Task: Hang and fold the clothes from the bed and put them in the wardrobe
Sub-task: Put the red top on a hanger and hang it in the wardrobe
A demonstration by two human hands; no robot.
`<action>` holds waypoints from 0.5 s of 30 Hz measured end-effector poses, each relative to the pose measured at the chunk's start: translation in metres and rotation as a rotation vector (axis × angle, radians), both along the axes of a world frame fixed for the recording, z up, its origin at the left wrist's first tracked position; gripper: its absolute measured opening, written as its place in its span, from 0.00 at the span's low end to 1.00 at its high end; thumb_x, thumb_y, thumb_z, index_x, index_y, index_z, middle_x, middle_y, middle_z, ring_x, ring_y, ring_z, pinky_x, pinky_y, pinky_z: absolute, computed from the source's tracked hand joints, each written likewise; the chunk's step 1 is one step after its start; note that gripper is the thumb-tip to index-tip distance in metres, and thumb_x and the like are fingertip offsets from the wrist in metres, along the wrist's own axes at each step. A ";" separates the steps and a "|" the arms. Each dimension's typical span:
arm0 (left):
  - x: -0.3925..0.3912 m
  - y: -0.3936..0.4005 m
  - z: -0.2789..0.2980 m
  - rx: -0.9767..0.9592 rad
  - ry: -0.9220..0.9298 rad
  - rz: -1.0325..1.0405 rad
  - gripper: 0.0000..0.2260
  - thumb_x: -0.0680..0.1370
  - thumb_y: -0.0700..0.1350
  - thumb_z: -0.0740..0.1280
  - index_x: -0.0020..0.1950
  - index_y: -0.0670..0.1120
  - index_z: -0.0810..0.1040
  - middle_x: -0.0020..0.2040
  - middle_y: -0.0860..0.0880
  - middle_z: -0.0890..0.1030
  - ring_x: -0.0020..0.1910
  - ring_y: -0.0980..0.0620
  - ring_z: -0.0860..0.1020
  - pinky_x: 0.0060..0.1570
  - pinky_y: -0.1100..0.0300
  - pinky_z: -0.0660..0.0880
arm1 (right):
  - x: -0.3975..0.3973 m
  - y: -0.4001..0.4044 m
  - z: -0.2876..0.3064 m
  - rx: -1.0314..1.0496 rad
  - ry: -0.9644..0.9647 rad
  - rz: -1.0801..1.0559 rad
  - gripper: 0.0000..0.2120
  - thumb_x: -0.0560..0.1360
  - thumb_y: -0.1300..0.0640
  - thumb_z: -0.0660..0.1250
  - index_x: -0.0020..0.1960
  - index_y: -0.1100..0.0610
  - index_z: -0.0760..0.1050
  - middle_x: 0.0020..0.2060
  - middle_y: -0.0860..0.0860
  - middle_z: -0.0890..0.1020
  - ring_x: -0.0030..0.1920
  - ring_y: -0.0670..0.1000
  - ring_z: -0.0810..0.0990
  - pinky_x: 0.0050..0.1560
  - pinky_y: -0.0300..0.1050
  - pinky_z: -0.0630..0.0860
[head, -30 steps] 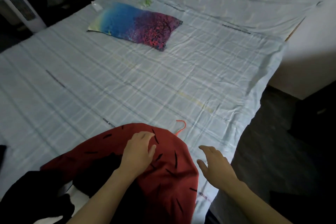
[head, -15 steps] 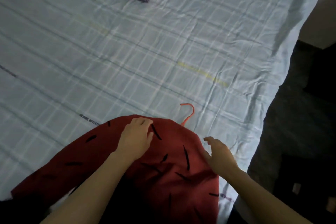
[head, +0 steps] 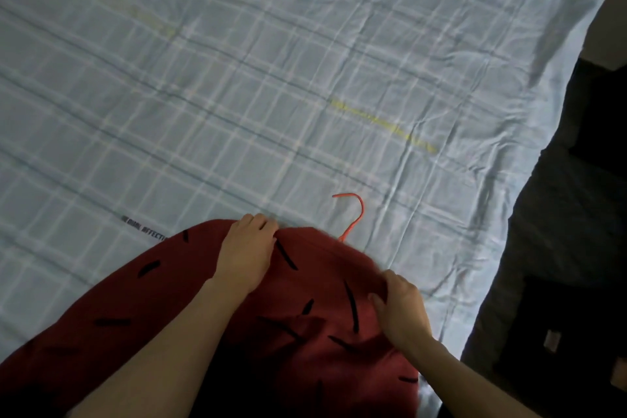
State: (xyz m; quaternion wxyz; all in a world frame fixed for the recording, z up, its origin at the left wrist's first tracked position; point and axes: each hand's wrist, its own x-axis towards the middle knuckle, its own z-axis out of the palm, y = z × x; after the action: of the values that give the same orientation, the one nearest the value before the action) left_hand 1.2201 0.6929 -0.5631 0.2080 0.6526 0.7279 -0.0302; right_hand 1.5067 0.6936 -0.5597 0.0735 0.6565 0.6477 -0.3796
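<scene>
Here both hands, left hand (head: 245, 256) and right hand (head: 400, 307), seemingly grip the red garment (head: 305, 322).

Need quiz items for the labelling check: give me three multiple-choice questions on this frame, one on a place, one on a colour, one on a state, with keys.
1. Where does the hanger hook stick out?
A. past the far edge of the red garment, onto the bedsheet
B. over the side of the bed
C. from under the pillow

2. What colour are the short marks on the red garment?
A. white
B. black
C. yellow

3. What is the right hand doing?
A. lying flat on the bedsheet
B. holding the hanger hook
C. gripping the garment's right edge

Answers:
1 A: the orange hook lies on the checked sheet just beyond the cloth.
2 B: dark black dashes are scattered over the red cloth.
3 C: its fingers curl round the cloth at the edge, while the left hand holds the far edge.
</scene>
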 end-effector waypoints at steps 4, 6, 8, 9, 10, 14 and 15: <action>-0.005 -0.010 0.008 0.119 -0.056 0.021 0.07 0.74 0.39 0.73 0.52 0.45 0.81 0.45 0.48 0.79 0.43 0.46 0.77 0.39 0.53 0.74 | 0.001 -0.006 -0.003 0.085 0.097 -0.038 0.05 0.73 0.62 0.72 0.45 0.58 0.76 0.38 0.48 0.76 0.37 0.50 0.74 0.39 0.42 0.68; -0.007 -0.013 0.016 0.171 -0.062 0.019 0.07 0.75 0.39 0.73 0.51 0.45 0.81 0.44 0.48 0.78 0.42 0.46 0.76 0.38 0.52 0.75 | 0.002 -0.007 0.001 0.131 0.147 -0.061 0.05 0.74 0.62 0.72 0.45 0.58 0.76 0.36 0.46 0.74 0.35 0.45 0.72 0.37 0.34 0.65; -0.010 -0.012 0.028 0.222 -0.054 0.018 0.05 0.76 0.39 0.72 0.51 0.45 0.81 0.43 0.48 0.77 0.41 0.45 0.75 0.39 0.50 0.75 | 0.001 -0.006 0.007 0.175 0.202 -0.093 0.06 0.73 0.61 0.73 0.44 0.56 0.76 0.35 0.46 0.74 0.35 0.42 0.73 0.38 0.29 0.66; -0.012 -0.012 0.036 0.250 -0.045 0.011 0.04 0.77 0.39 0.70 0.51 0.44 0.81 0.43 0.48 0.77 0.40 0.45 0.75 0.39 0.50 0.75 | -0.001 -0.004 0.011 0.198 0.232 -0.121 0.07 0.73 0.61 0.74 0.43 0.55 0.75 0.35 0.46 0.75 0.36 0.41 0.74 0.38 0.28 0.67; -0.015 -0.011 0.044 0.276 -0.035 0.004 0.04 0.78 0.39 0.68 0.51 0.44 0.81 0.43 0.47 0.77 0.40 0.45 0.75 0.39 0.49 0.74 | -0.003 -0.001 0.016 0.215 0.268 -0.156 0.09 0.72 0.61 0.74 0.42 0.55 0.74 0.35 0.46 0.76 0.36 0.42 0.75 0.39 0.28 0.67; -0.028 -0.006 0.083 0.341 -0.002 0.006 0.08 0.78 0.42 0.62 0.49 0.43 0.81 0.42 0.47 0.76 0.40 0.44 0.74 0.39 0.48 0.73 | -0.016 0.012 0.046 0.259 0.387 -0.197 0.09 0.72 0.61 0.74 0.40 0.54 0.74 0.32 0.45 0.77 0.37 0.44 0.76 0.38 0.30 0.68; -0.032 -0.006 0.095 0.360 0.004 0.016 0.08 0.78 0.42 0.63 0.50 0.43 0.81 0.42 0.47 0.76 0.40 0.44 0.74 0.39 0.48 0.73 | -0.021 0.016 0.056 0.272 0.420 -0.194 0.09 0.72 0.61 0.74 0.40 0.54 0.74 0.32 0.45 0.77 0.37 0.44 0.76 0.38 0.30 0.69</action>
State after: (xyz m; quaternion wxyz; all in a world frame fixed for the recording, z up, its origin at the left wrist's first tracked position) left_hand 1.1884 0.6870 -0.4680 0.0867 0.6735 0.7271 0.1009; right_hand 1.4860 0.7095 -0.5036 -0.1880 0.6263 0.6278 -0.4222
